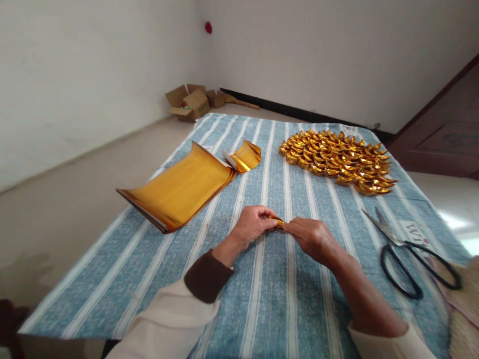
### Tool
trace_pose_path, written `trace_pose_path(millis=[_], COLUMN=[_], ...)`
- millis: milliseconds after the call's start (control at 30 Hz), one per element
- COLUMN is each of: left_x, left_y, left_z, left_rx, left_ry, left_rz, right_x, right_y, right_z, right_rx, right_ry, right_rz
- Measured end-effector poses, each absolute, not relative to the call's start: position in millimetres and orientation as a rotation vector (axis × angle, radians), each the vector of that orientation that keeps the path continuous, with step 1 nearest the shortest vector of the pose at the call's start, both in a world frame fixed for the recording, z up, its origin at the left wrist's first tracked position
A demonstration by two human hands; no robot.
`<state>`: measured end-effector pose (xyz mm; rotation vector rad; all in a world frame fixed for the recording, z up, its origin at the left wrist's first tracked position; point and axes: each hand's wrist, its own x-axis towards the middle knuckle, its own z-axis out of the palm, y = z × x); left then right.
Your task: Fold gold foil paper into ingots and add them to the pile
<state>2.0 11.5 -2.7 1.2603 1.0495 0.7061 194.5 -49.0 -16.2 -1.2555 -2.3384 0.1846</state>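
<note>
Between my two hands is a small folded piece of gold foil paper, held just above the striped cloth near the middle of the table. My left hand pinches its left side between thumb and fingers. At its right end, the fingertips of my right hand press on it. My fingers cover much of the piece, so its full shape is hidden. Left of my hands lies a stack of large gold foil sheets with curled edges. Just beyond it sits a smaller stack of gold sheets.
Many folded gold paper ingots stand grouped at the back right. Black-handled scissors lie partly open to the right of my hands, near a beige fabric. The blue striped tablecloth covers the table. Cardboard boxes sit on the floor beyond.
</note>
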Motion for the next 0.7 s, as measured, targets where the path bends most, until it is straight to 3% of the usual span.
trace_pose_path(millis=[267, 700], left_x=[9, 14], left_y=[8, 5], left_z=[-3, 3], left_rx=[1.221, 1.144], left_ry=[1.142, 1.211], left_rz=[0.737, 0.686], right_x=[188, 173], right_y=[-48, -49], right_z=[-18, -22], right_rx=[-1.381, -1.556], right_ry=[-2.323, -1.837], right_rz=[0.001, 0.509])
